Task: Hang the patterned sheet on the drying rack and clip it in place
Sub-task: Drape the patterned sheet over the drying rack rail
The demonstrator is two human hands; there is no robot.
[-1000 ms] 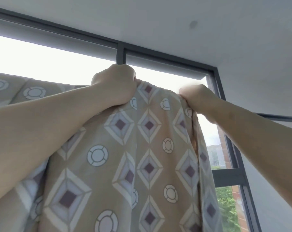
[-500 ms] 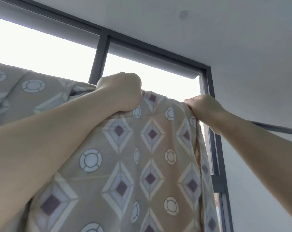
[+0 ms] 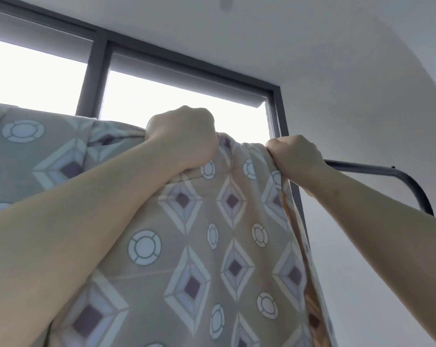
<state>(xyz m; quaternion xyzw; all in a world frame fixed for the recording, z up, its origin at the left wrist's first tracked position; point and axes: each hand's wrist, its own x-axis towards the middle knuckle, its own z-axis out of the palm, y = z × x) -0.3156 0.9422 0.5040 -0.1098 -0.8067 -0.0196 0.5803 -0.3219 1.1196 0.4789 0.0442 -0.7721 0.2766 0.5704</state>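
Note:
The patterned sheet [image 3: 212,246], tan with diamonds and circles, hangs in front of me from overhead. My left hand [image 3: 184,139] is fisted on its top edge near the middle. My right hand [image 3: 297,154] grips the sheet's top right corner, bunching the cloth. The drying rack's dark bar [image 3: 377,171] sticks out to the right of my right hand and bends downward. The part of the bar under the sheet is hidden. No clip is in sight.
A dark-framed window [image 3: 96,71] with bright daylight lies behind the sheet. The white ceiling [image 3: 262,33] is above and a white wall [image 3: 374,271] stands on the right, close to the rack's bend.
My view has tilted upward and both hands sit lower in the frame. The rack's bar and its bend have come into sight at the right. Both hands keep their hold on the sheet.

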